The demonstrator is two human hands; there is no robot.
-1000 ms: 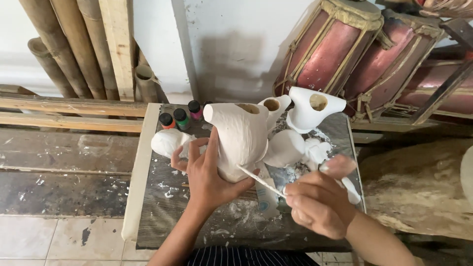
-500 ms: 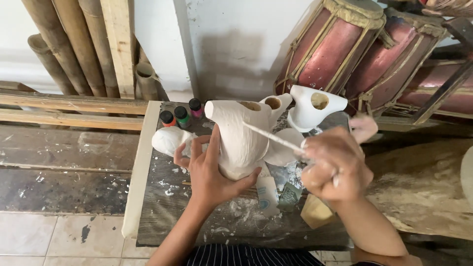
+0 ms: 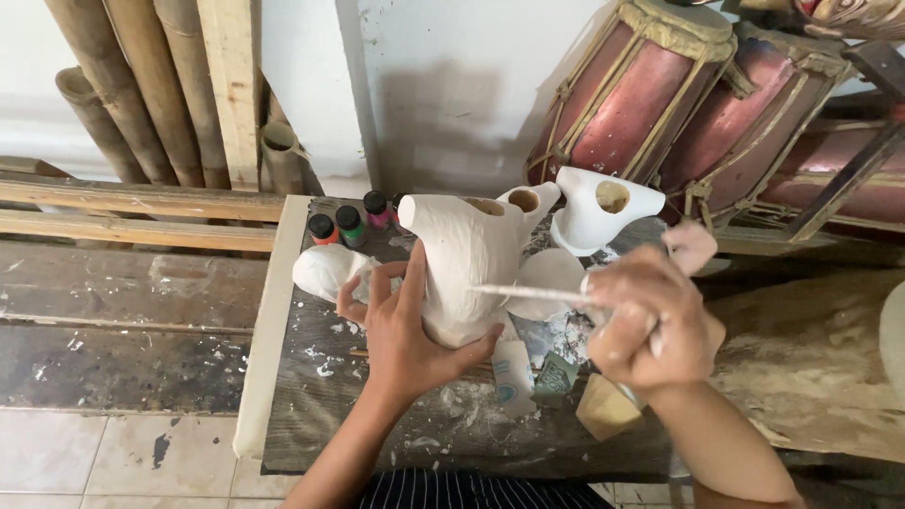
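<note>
My left hand (image 3: 407,332) grips the lower side of a tall white sculpted figure (image 3: 464,254) with a hole at its top, holding it upright on the paint-stained worktable (image 3: 311,415). My right hand (image 3: 652,319) is closed on a thin white brush (image 3: 528,293) whose tip touches the figure's right side. Behind the figure stand two smaller white hollow pieces (image 3: 600,205), each with a round opening.
Several small paint bottles (image 3: 347,224) with coloured caps stand at the table's back left beside a white rounded lump (image 3: 325,270). A paint tube (image 3: 515,377) and a tan sponge (image 3: 606,407) lie near the front. Red drums (image 3: 650,94) lean at the back right, bamboo poles (image 3: 113,85) at the back left.
My right hand rose from the table's front, brought the brush up to the figure's side, and now holds it nearly level there. The left hand kept its hold.
</note>
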